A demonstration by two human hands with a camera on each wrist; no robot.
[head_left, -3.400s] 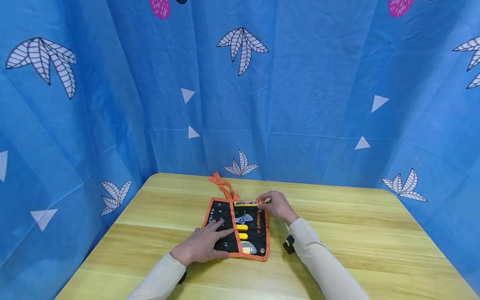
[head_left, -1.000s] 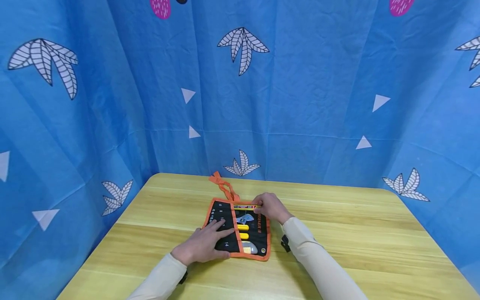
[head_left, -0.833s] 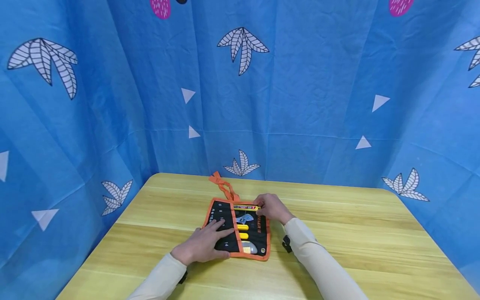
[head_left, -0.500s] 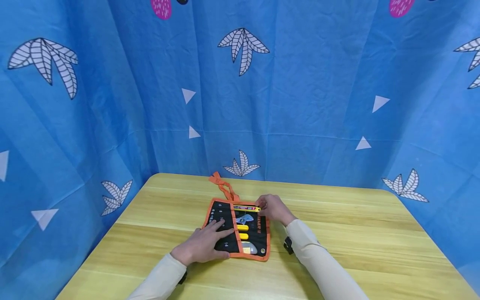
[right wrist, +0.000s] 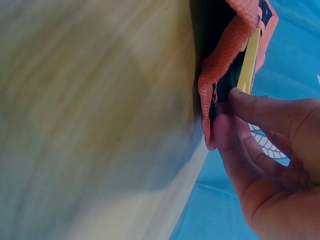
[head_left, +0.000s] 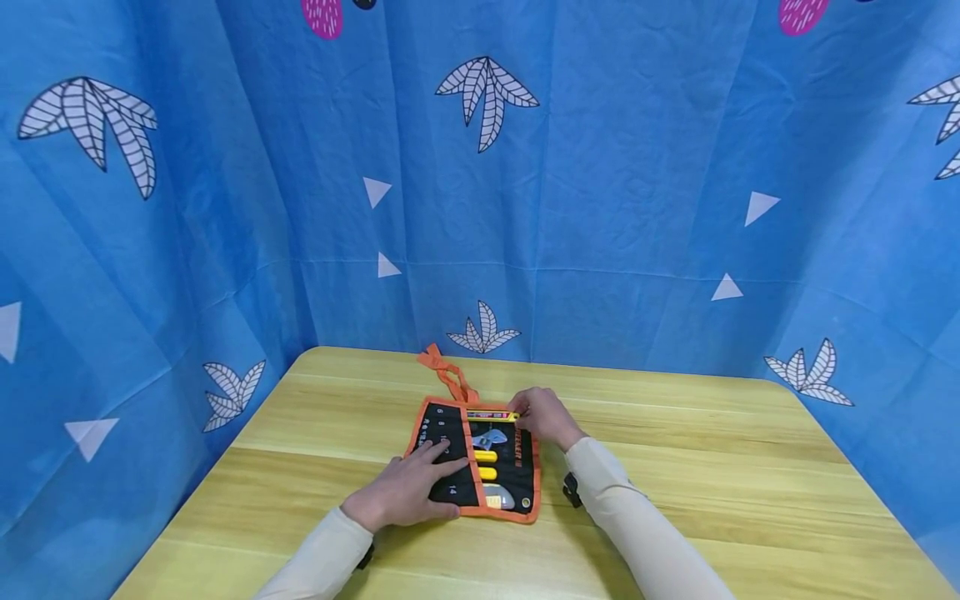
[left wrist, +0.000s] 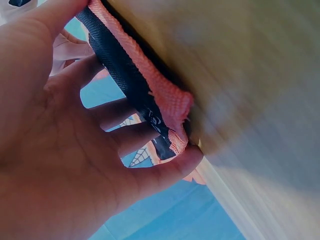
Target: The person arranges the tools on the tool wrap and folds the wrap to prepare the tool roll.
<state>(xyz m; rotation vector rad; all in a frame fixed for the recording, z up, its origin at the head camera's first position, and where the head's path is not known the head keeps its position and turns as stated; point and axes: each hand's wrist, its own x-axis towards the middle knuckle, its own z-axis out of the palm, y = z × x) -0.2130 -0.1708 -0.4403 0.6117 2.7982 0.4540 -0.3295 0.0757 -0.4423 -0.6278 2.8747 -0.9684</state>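
A black tool roll with orange trim lies open on the wooden table. Its pockets hold a small wrench and yellow-handled tools. My left hand lies flat on the roll's left part, fingers straight, pressing it down; in the left wrist view the fingers lie along the orange edge. My right hand pinches a yellow tool at the roll's far right corner. In the right wrist view its fingertips grip the yellow tool beside the orange trim.
Orange tie straps trail from the roll toward the table's back edge. A blue patterned cloth walls in the table at the back and both sides. Bare wood extends right and left of the roll.
The right hand has drawn slightly left and nearer over the roll's far corner, bringing the yellow tool further onto the roll. The left hand has stayed put.
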